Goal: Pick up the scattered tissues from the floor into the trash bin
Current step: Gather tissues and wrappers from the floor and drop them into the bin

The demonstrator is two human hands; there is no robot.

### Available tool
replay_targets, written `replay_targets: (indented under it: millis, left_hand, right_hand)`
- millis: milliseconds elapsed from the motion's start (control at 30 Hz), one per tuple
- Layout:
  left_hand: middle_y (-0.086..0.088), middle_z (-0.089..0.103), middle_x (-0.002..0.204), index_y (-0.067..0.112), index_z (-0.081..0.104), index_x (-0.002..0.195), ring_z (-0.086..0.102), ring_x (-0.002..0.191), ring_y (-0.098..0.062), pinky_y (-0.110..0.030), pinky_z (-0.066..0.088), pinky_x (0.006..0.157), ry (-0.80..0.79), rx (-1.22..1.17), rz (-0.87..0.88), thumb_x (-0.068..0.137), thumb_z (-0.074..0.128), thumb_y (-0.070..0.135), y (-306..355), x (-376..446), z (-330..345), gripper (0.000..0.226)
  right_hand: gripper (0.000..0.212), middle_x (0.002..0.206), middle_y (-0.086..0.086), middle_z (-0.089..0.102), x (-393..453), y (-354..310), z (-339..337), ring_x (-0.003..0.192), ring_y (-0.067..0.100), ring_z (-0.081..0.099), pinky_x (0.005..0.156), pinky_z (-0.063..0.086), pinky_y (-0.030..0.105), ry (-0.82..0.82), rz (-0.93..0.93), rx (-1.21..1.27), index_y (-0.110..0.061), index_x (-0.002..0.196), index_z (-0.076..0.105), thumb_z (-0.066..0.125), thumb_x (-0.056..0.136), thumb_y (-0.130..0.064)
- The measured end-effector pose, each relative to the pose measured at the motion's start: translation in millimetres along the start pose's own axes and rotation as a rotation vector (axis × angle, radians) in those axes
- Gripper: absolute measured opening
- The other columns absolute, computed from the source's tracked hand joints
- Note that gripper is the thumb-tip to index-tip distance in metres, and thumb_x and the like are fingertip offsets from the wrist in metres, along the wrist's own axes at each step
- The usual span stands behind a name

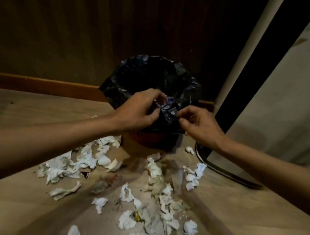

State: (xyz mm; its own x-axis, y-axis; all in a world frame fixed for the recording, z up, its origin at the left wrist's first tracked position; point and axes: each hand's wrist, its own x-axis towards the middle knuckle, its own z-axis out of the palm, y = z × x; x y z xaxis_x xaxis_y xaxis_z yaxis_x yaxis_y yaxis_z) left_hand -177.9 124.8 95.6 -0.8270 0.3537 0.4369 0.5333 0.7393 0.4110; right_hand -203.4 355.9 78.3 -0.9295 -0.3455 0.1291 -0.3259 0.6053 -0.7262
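Head view: both hands [170,118] pinch bin liner [168,111]; tissues [143,203] litter floor [27,112]

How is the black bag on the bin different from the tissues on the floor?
The black bag is dark and shiny; the tissues are white and dull. The bag is one big piece draped over the trash bin; the tissues are many small wads scattered on the floor. Both hands grip the bag, not the tissues. Both look crumpled.
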Motion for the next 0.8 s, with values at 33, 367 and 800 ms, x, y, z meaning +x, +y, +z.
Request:
replay_targets:
  millis: [33, 367, 800]
  left_hand:
    - [0.000, 0.064, 0.111, 0.015, 0.057, 0.120, 0.064, 0.100, -0.013, -0.028, 0.051, 0.084, -0.045, 0.004, 0.059, 0.089, 0.058, 0.022, 3, -6, 9, 0.032]
    - [-0.004, 0.068, 0.102, 0.019, 0.058, 0.105, 0.067, 0.093, -0.027, -0.039, 0.056, 0.075, -0.584, 0.126, -0.127, 0.084, 0.059, 0.036, -20, -31, 138, 0.027]
    - [-0.006, 0.057, 0.141, 0.018, 0.044, 0.146, 0.056, 0.125, -0.028, -0.032, 0.048, 0.097, -0.862, 0.162, -0.408, 0.081, 0.070, 0.052, -82, -50, 213, 0.078]
  right_hand:
    - [0.012, 0.074, -0.008, 0.071, -11, 10, 2, 0.065, 0.001, 0.068, 0.062, 0.056, 0.022, -0.021, -0.001, -0.027, -0.025, 0.096, 0.072, 0.065, 0.089, -0.018]
    - [0.029, 0.114, 0.012, 0.072, -13, 144, 46, 0.108, 0.030, 0.069, 0.090, 0.058, 0.039, -0.249, 0.367, -0.350, -0.011, 0.113, 0.072, 0.065, 0.085, -0.012]
    - [0.039, 0.128, 0.018, 0.041, 25, 207, 106, 0.111, 0.042, 0.056, 0.086, 0.051, 0.042, -0.398, 0.258, -0.637, -0.005, 0.124, 0.049, 0.063, 0.087, -0.010]
